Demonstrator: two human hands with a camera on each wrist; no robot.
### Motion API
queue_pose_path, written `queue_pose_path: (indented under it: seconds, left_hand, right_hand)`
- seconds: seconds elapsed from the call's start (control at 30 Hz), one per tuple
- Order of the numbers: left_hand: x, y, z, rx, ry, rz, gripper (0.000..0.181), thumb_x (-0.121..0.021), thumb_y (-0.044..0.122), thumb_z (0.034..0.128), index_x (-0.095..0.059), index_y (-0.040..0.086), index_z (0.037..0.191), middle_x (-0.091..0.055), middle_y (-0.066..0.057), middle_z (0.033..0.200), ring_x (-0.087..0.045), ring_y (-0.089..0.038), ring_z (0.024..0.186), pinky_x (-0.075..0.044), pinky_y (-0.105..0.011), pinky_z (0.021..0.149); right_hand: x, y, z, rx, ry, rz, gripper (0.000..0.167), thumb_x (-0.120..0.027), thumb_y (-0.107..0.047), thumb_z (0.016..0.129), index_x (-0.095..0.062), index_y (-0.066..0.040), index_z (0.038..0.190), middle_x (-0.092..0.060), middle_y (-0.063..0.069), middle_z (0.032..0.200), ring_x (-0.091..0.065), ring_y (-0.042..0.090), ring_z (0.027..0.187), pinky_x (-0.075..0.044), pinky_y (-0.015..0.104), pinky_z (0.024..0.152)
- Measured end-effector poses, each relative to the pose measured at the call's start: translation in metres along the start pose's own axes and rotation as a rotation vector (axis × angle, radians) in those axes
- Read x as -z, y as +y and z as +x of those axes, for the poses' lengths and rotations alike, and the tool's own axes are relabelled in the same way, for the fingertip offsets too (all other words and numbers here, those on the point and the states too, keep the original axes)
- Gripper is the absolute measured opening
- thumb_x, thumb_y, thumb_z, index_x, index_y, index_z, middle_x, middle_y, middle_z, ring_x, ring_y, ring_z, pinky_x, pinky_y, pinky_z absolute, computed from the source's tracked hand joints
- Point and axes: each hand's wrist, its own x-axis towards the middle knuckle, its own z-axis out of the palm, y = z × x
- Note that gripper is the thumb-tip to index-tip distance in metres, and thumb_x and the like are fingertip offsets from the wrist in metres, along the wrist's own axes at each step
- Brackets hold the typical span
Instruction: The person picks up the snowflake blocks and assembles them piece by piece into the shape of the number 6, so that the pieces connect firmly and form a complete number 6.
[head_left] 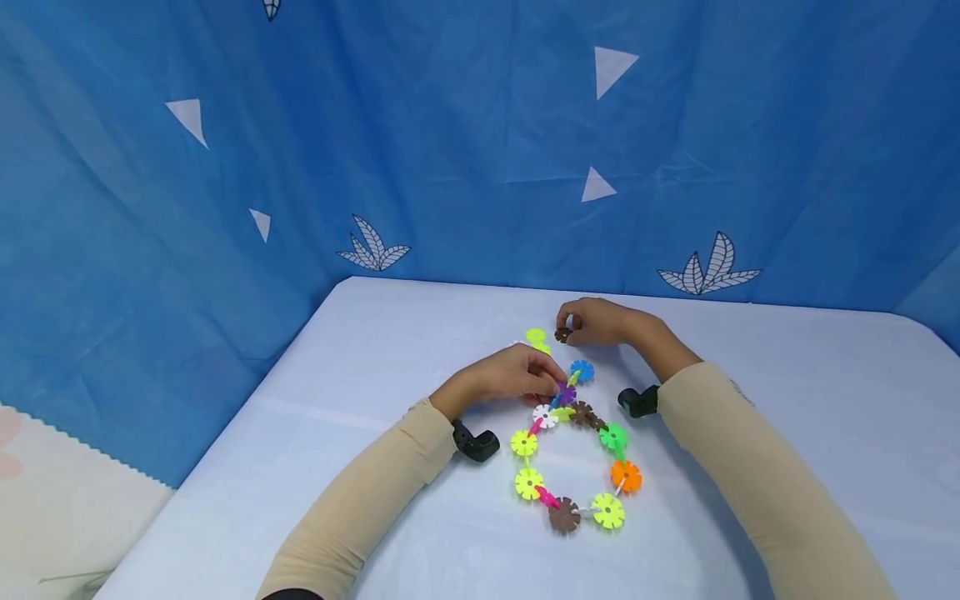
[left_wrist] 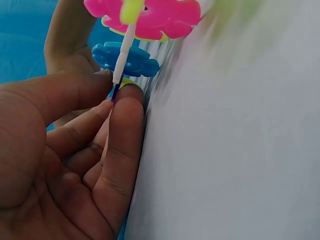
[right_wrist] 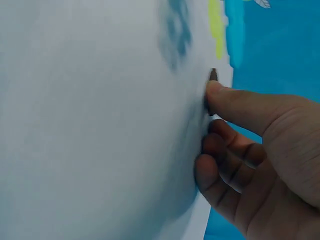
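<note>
With thumb and fingertips my left hand [head_left: 516,373] pinches a purple notched interlocking disc [head_left: 568,394], seen nearly edge-on in the left wrist view. The disc belongs to a ring of linked discs; a blue disc [head_left: 582,371] joins on through a yellow-green one. Farther back, my right hand [head_left: 600,322] holds a loose brown disc [right_wrist: 213,76] between thumb and finger, just above or at the tabletop. Brown [head_left: 582,414] and white discs [head_left: 545,416] sit at the top of the ring. Part of the purple disc is hidden by the left fingers.
Loose yellow-green discs [head_left: 536,335] lie behind the left hand, with a white one partly covered. The ring's near side has a brown [head_left: 564,517] and an orange disc [head_left: 626,477]. A blue curtain [head_left: 480,150] hangs behind the white table [head_left: 825,400].
</note>
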Motion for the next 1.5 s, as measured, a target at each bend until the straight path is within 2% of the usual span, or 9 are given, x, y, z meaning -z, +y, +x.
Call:
queue_pose_path:
  seconds: [0.07, 0.2, 0.37, 0.6, 0.8, 0.97, 1.17, 1.3, 1.5]
  left_hand:
    - [0.0, -0.001, 0.0, 0.001, -0.004, -0.004, 0.023, -0.065, 0.006, 0.0989, -0.069, -0.003, 0.12, -0.071, -0.007, 0.094, -0.067, -0.016, 0.081, -0.057, -0.03, 0.075]
    - [0.001, 0.0, 0.0, 0.015, -0.009, -0.006, 0.024, -0.064, 0.005, 0.0994, -0.068, -0.003, 0.121, -0.071, -0.007, 0.094, -0.066, -0.016, 0.081, -0.057, -0.03, 0.074]
    - [0.002, 0.001, 0.0, 0.02, -0.016, -0.001, 0.028, -0.063, 0.003, 0.0992, -0.065, -0.004, 0.127, -0.071, -0.007, 0.089, -0.066, -0.016, 0.079, -0.056, -0.03, 0.074]
    - [0.002, 0.001, 0.001, 0.021, -0.004, 0.009, 0.031, -0.064, 0.002, 0.0984, -0.063, -0.003, 0.129, -0.068, -0.007, 0.081, -0.065, -0.016, 0.076, -0.056, -0.029, 0.073]
    - [0.003, 0.003, 0.0, 0.014, 0.015, 0.012, 0.029, -0.064, 0.002, 0.0979, -0.064, -0.004, 0.127, -0.065, -0.007, 0.078, -0.065, -0.016, 0.077, -0.056, -0.029, 0.074]
    - [0.004, 0.003, -0.001, 0.013, 0.022, 0.002, 0.032, -0.065, 0.003, 0.0976, -0.063, -0.004, 0.128, -0.064, -0.007, 0.079, -0.064, -0.016, 0.078, -0.056, -0.03, 0.075]
    - [0.003, 0.002, -0.002, 0.016, 0.026, -0.02, 0.036, -0.061, 0.005, 0.1005, -0.057, -0.003, 0.135, -0.067, -0.008, 0.093, -0.065, -0.018, 0.078, -0.057, -0.031, 0.074]
    - [0.002, 0.001, -0.001, 0.006, 0.042, -0.021, 0.033, -0.059, 0.01, 0.1026, -0.058, -0.002, 0.134, -0.067, -0.01, 0.093, -0.065, -0.018, 0.075, -0.057, -0.031, 0.071]
    - [-0.001, 0.0, 0.001, 0.005, 0.045, -0.026, 0.031, -0.06, 0.008, 0.102, -0.06, -0.003, 0.131, -0.068, -0.01, 0.09, -0.065, -0.017, 0.073, -0.057, -0.03, 0.07]
  right_hand:
    - [0.0, 0.003, -0.006, 0.001, 0.016, 0.041, 0.018, -0.07, -0.007, 0.096, -0.062, -0.008, 0.112, -0.062, 0.009, 0.103, -0.055, 0.026, 0.095, -0.05, 0.04, 0.085]
    - [-0.002, 0.012, -0.022, 0.017, 0.057, 0.14, 0.012, -0.067, -0.003, 0.097, -0.057, -0.006, 0.103, -0.061, 0.009, 0.095, -0.056, 0.024, 0.086, -0.049, 0.038, 0.079]
    - [-0.006, 0.024, -0.04, 0.04, 0.091, 0.228, 0.008, -0.065, -0.002, 0.097, -0.06, -0.004, 0.103, -0.06, 0.008, 0.087, -0.057, 0.022, 0.075, -0.05, 0.036, 0.072]
    - [-0.009, 0.028, -0.06, 0.024, 0.07, 0.263, 0.007, -0.068, -0.006, 0.095, -0.061, -0.004, 0.096, -0.063, 0.007, 0.087, -0.058, 0.023, 0.079, -0.052, 0.035, 0.071]
    - [-0.009, 0.024, -0.068, 0.078, 0.034, 0.313, 0.008, -0.069, -0.005, 0.095, -0.061, -0.005, 0.092, -0.062, 0.006, 0.086, -0.056, 0.022, 0.075, -0.05, 0.033, 0.065]
    - [-0.011, 0.018, -0.069, 0.119, 0.026, 0.313, 0.009, -0.07, -0.003, 0.094, -0.062, -0.006, 0.09, -0.065, 0.006, 0.09, -0.057, 0.022, 0.076, -0.052, 0.032, 0.066]
    - [-0.014, 0.013, -0.068, 0.143, 0.04, 0.278, 0.01, -0.069, -0.001, 0.094, -0.062, -0.006, 0.09, -0.066, 0.005, 0.091, -0.058, 0.021, 0.076, -0.052, 0.031, 0.066]
    - [-0.015, 0.01, -0.069, 0.144, 0.05, 0.25, 0.009, -0.068, -0.001, 0.095, -0.061, -0.005, 0.091, -0.067, 0.005, 0.092, -0.058, 0.021, 0.077, -0.052, 0.031, 0.066]
    - [-0.018, 0.011, -0.072, 0.114, 0.079, 0.225, 0.009, -0.067, -0.001, 0.095, -0.061, -0.005, 0.091, -0.065, 0.004, 0.089, -0.059, 0.02, 0.076, -0.052, 0.032, 0.066]
